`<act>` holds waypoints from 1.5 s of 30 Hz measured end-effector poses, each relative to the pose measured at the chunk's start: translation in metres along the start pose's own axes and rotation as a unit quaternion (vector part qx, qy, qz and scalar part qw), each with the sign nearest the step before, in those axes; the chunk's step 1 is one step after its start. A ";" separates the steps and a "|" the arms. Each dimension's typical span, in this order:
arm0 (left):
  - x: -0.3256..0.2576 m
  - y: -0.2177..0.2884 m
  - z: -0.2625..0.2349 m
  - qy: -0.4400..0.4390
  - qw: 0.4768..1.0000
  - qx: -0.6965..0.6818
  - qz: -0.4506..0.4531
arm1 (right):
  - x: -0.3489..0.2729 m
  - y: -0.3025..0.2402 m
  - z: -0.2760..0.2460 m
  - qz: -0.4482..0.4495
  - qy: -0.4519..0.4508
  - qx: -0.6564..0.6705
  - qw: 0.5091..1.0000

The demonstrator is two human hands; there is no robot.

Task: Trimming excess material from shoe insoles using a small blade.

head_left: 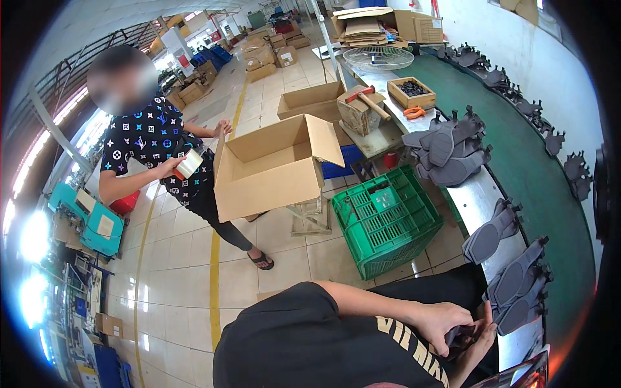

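Left hand (442,323) and right hand (479,345) hold one dark piece (458,335), largely hidden; advised: keep one hand steady while the other works it evenly.

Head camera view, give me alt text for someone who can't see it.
Two bare hands hold a small dark piece at lower right, beside a metal bench stacked with grey parts. To the left, a co-worker holds what looks like a tape roll beside an open cardboard box, with a green crate nearby.
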State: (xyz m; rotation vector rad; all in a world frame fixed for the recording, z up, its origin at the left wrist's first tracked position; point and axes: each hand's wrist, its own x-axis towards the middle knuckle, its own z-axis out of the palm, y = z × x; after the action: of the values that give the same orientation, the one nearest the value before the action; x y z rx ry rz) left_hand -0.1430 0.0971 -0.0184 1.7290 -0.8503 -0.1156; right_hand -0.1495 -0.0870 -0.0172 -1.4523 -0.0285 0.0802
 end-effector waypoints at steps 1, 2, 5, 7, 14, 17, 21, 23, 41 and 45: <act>0.000 0.000 0.000 -0.030 0.999 -0.019 -0.001 | 0.000 0.002 -0.002 -0.004 0.002 -0.001 1.000; -0.002 0.003 -0.001 -0.030 0.999 -0.017 0.000 | 0.000 0.007 -0.004 -0.023 0.008 -0.012 1.000; -0.004 0.012 -0.001 -0.050 0.999 0.005 -0.006 | -0.002 0.016 -0.010 -0.050 0.008 -0.029 0.998; -0.005 0.016 0.003 -0.044 0.999 0.005 -0.008 | -0.008 0.019 -0.015 -0.057 0.009 -0.036 0.998; 0.001 0.019 0.004 -0.105 0.993 -0.034 0.038 | -0.042 0.012 -0.017 -0.068 0.073 -0.008 0.995; 0.009 0.020 -0.005 -0.103 0.994 -0.025 0.013 | -0.053 0.010 -0.019 -0.031 0.128 -0.001 0.991; 0.015 0.016 -0.007 -0.126 0.980 -0.086 -0.127 | -0.067 0.015 -0.021 -0.012 0.201 -0.046 0.978; 0.021 0.013 -0.008 -0.126 0.974 -0.103 -0.158 | -0.072 0.012 -0.020 -0.031 0.217 -0.080 0.972; 0.084 -0.018 0.010 -0.198 0.929 -0.160 -0.269 | -0.048 0.014 -0.035 0.031 0.101 -0.079 0.991; 0.102 -0.022 0.015 -0.243 0.907 -0.151 -0.310 | -0.042 0.016 -0.049 0.086 0.067 0.069 0.992</act>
State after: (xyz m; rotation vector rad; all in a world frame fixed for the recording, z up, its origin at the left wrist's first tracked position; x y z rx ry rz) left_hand -0.0652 0.0267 -0.0079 1.6334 -0.5521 -1.0887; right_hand -0.1882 -0.1370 -0.0381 -1.3160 0.2086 0.1226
